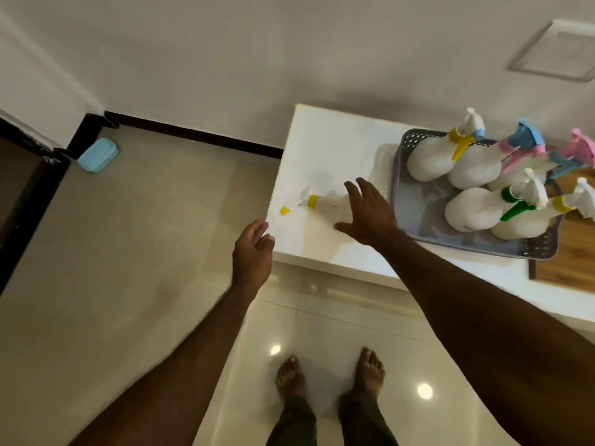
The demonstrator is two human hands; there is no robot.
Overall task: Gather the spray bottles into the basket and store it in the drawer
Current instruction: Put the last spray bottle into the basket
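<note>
Head view: right hand (pixel 365 212) spread, hovering over lying yellow-collared spray bottle (pixel 325 202); left hand (pixel 252 249) idling slack; probably light, slick — grasp body

Both bare arms reach forward from the bottom of the view; the right hand (pixel 367 214) is stretched out palm down, fingers spread and straight, thumb splayed toward the left, gripping nothing; the left hand (pixel 252 252) sits lower and nearer the body, fingers loosely curled, holding nothing; two bare feet (pixel 291 376) stand side by side below, toes pointing forward.
</note>
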